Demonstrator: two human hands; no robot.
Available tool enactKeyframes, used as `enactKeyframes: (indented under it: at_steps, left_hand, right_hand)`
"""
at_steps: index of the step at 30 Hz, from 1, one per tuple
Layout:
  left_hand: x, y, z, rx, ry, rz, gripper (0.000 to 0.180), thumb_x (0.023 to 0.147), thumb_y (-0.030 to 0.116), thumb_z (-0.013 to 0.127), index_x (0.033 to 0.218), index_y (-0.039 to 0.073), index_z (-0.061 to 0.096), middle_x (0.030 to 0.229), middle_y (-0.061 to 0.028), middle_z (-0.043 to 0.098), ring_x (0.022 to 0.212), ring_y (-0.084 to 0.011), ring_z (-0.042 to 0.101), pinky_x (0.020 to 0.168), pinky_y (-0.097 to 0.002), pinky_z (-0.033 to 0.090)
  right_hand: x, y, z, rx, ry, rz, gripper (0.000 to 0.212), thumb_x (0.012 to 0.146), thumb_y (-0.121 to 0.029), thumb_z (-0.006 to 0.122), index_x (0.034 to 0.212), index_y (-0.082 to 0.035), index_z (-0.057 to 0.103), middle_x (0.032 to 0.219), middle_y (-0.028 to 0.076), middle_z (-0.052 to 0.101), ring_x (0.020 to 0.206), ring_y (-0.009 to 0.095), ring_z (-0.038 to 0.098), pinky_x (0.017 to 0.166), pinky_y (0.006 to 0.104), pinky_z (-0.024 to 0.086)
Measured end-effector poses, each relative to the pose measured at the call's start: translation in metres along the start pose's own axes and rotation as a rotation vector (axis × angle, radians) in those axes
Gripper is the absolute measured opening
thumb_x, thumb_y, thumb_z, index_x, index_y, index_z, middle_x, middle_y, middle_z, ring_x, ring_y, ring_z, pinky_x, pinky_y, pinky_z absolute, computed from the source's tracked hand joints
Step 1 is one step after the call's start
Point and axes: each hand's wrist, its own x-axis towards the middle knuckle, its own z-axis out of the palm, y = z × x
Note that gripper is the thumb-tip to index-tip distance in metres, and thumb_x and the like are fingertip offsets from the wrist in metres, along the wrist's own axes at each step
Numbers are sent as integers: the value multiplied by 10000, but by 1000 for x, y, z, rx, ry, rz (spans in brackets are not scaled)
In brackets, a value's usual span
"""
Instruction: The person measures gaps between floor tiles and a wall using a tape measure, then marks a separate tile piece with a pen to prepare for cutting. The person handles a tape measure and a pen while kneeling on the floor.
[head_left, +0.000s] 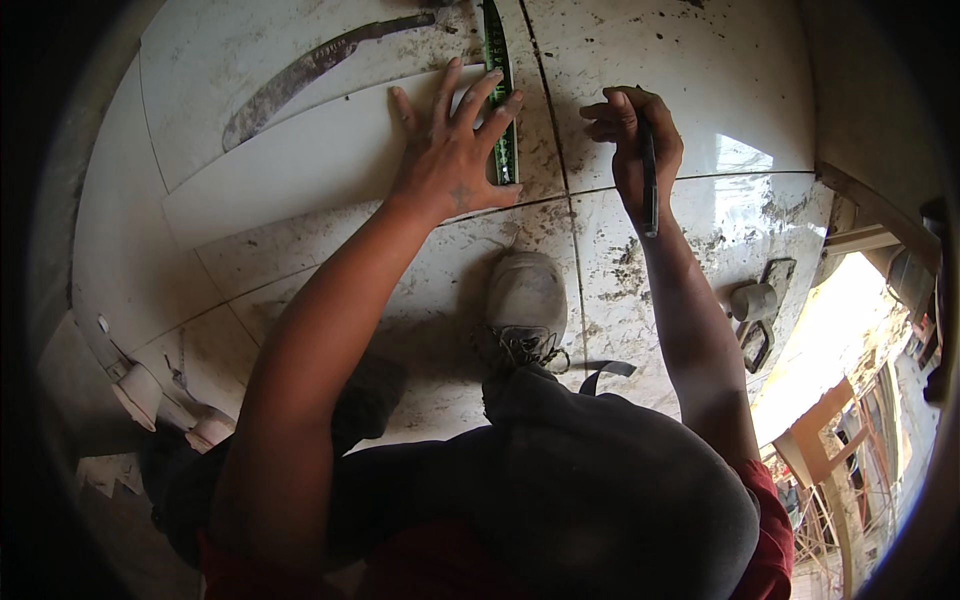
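Note:
My left hand (446, 158) lies with fingers spread over the right end of a white tile piece (300, 165). Its fingertips rest across a green measuring strip (504, 150) with dark markings, which runs away from me along the tile's right end. Over the floor to the right, my right hand (645, 140) is closed around a slim dark pen (650, 180). The pen's lower end points back toward my wrist. Beyond the tile piece lies a long, curved, dark blade (310, 75), stained along its length.
My shoe (527, 300) stands on the dirty white floor tiles (620, 260) between my arms. A metal tool with a round cylinder (755, 303) lies at the right. Pale cup-like objects (140, 392) are at the lower left. Wooden pieces (825, 435) stand by the bright opening.

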Motion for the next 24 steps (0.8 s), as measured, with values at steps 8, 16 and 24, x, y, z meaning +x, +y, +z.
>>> enactKeyframes:
  at_steps: [8,16,24]
  left_hand:
    - [0,0,-1,-10,16,12,1038,631,583,787,1517,305,323,1586,-61,211,1500,-387,81,996,-859,120]
    - [-1,2,-5,-60,-5,-12,1119,618,526,812,1552,324,230,1607,-82,176,1499,-405,85,994,-855,140]
    - [-6,15,-16,-68,-46,-115,1034,679,555,777,1552,306,283,1609,-114,171,1485,-403,135,1056,-785,172]
  right_hand:
    - [125,-32,70,-684,-139,-174,512,794,-475,784,905,-32,553,815,241,671,825,430,672,710,493,526]
    - [129,-25,110,-654,-24,-153,532,779,-441,799,950,-17,527,803,244,672,815,456,666,715,511,531]
    - [122,-36,123,-694,-235,112,728,690,-374,853,1145,32,454,1045,242,683,997,410,678,865,435,559]
